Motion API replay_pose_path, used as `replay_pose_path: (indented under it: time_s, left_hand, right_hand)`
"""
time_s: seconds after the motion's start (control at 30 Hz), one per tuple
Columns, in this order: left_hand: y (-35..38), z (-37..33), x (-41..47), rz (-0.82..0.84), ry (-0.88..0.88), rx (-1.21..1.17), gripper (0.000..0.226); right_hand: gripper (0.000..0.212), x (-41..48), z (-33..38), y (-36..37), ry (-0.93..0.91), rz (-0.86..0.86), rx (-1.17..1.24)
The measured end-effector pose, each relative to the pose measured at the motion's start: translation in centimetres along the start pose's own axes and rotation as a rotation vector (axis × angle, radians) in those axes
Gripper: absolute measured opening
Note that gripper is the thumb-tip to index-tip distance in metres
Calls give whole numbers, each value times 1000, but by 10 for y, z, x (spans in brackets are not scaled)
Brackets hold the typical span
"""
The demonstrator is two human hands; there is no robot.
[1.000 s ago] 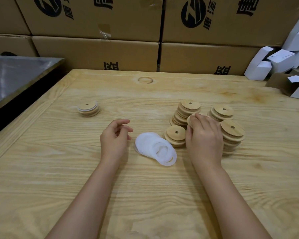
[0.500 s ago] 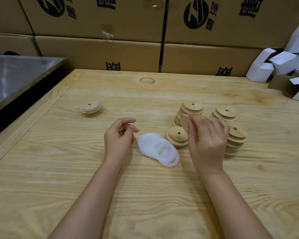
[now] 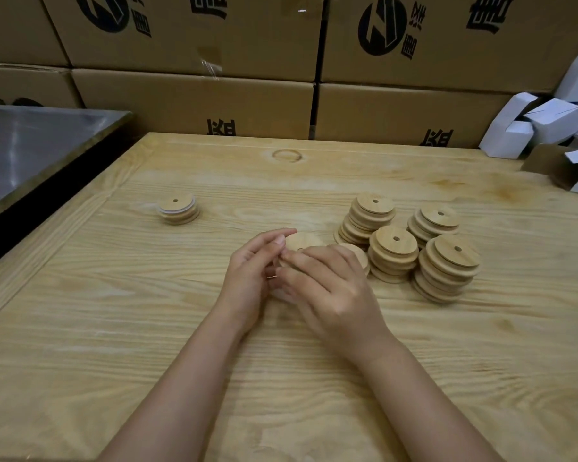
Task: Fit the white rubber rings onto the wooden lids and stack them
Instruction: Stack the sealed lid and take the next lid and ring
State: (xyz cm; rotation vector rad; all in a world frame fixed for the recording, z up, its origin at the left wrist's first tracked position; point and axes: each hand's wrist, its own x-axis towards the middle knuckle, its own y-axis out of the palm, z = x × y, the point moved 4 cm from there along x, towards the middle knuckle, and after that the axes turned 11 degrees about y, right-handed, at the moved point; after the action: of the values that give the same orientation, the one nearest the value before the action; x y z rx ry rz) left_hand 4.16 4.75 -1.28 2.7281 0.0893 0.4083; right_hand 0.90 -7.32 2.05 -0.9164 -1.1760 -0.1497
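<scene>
My left hand [image 3: 247, 275] and my right hand [image 3: 330, 291] meet at the middle of the wooden table [image 3: 114, 328]. Between their fingertips they hold one wooden lid [image 3: 300, 242], tilted, with its small hole near my right fingers. The pile of white rubber rings lies under my hands and is almost wholly hidden. To the right stand several stacks of bare lids, such as a tall one [image 3: 372, 213] and the nearest one [image 3: 447, 265]. Far left sits a short stack of lids with white rings [image 3: 178, 209].
Large printed cardboard boxes [image 3: 194, 105] wall off the back of the table. Small white cartons [image 3: 527, 128] are heaped at the back right. A metal-topped table [image 3: 31, 151] stands to the left, across a dark gap.
My right hand has carried a lid from the stacks leftward to the middle. My left hand has come over to meet it, and both now cover the white rings.
</scene>
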Motion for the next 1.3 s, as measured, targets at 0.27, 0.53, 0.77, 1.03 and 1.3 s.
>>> replay_pose_path:
  time_s: [0.27, 0.53, 0.77, 1.03, 1.3]
  left_hand:
    - [-6, 3, 4, -34, 151, 226, 33]
    - [-3, 0, 6, -25, 222, 267, 27]
    - [-2, 0, 5, -30, 223, 242, 28]
    - [0, -4, 3, -4, 243, 265, 30]
    - [5, -8, 0, 32, 230, 215, 21]
  right_hand:
    - [12, 1, -37, -6, 333, 237, -85]
    - [24, -12, -44, 12, 389, 539, -259]
    - [16, -11, -44, 12, 364, 404, -224]
    - [10, -3, -45, -2, 473, 260, -49]
    - [14, -1, -49, -6, 733, 180, 441]
